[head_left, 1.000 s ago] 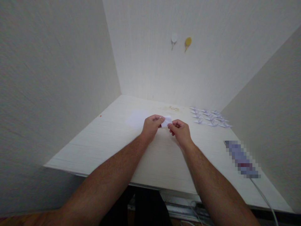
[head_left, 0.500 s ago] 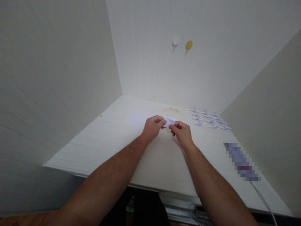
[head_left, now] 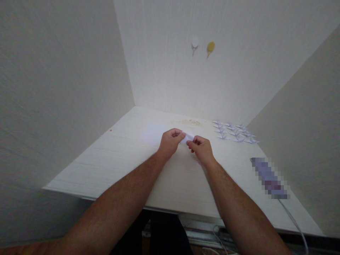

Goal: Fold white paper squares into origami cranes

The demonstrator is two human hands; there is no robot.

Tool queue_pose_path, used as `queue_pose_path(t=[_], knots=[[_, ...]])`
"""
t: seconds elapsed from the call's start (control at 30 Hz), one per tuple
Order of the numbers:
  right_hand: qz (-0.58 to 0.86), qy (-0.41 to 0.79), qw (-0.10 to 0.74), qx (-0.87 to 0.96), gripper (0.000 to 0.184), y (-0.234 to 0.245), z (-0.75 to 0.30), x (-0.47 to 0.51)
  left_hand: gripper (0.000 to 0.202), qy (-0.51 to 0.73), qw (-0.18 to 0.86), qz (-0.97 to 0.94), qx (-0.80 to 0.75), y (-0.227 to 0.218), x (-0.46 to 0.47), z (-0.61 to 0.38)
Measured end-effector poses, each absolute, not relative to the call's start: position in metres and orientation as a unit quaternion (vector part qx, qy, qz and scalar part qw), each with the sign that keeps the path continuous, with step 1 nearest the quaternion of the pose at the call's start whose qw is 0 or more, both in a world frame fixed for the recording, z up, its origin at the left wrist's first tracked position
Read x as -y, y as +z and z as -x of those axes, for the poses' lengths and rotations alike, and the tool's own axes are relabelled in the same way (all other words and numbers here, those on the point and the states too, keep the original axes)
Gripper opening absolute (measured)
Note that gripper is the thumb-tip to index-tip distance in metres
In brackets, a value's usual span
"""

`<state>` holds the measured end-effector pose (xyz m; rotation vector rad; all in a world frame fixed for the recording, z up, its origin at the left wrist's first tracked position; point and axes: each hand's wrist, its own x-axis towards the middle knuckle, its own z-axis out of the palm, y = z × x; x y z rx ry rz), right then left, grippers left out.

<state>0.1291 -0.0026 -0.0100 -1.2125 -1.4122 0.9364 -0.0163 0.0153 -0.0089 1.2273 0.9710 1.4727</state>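
A small piece of white paper (head_left: 188, 137) is held between my two hands above the white table. My left hand (head_left: 171, 141) pinches its left side, thumb on top. On the right side, my right hand (head_left: 201, 147) grips it between thumb and bent fingers. The fingers hide part of the paper, so its folds are hard to make out. To the right, several folded white paper figures (head_left: 233, 134), pointed like origami cranes, stand in rows near the back wall. A pale sheet-like patch (head_left: 152, 134) lies on the table left of my left hand.
The white table (head_left: 106, 166) is enclosed by walls at left, back and right. A pixelated flat object (head_left: 268, 177) with a cable (head_left: 293, 216) lies at the right. White (head_left: 195, 43) and yellow (head_left: 210, 46) round hooks hang on the back wall. An orange speck (head_left: 111, 130) is at left.
My hands still hold the paper and have shifted slightly, with the paper now tilted down to the right. The whole view has moved a little.
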Motion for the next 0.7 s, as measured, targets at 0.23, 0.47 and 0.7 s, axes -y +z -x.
queue_pose_path(t=[0.23,0.47,0.7], knots=[[0.506,0.341,0.552,0.569,0.026,-0.0068,-0.1293,0.0026,0.023,0.568,0.452,-0.554,-0.407,-0.0112,-0.0148,0.0168],[0.523,0.292,0.542,0.59,0.025,-0.0071,-0.1303,0.002,0.023,0.548,0.42,-0.589,-0.42,-0.0101,-0.014,0.0181],[0.517,0.324,0.553,0.568,0.023,-0.0061,-0.1304,0.0005,0.022,0.558,0.463,-0.552,-0.412,-0.0105,-0.015,0.0187]])
